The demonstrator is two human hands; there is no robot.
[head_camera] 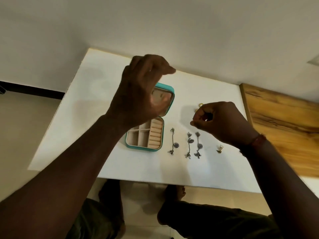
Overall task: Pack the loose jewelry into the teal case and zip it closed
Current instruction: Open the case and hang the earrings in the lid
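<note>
Tabletop [96, 94]: teal case [146, 137] beneath left hand [138, 94], beside right hand [222, 123]; grips unclear.

A white table [198, 173] stands against a pale wall [172, 23]; a wooden slab [284, 126] adjoins its right edge.

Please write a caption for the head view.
Left hand over open teal zip case; right hand near silver jewelry on white table.

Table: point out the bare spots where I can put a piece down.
Bare: the table left of the teal case, out to its left edge, and the strip along the near edge. Crowded: right of the case, where three silver chains and a gold piece lie in a row, near the right hand.
</note>
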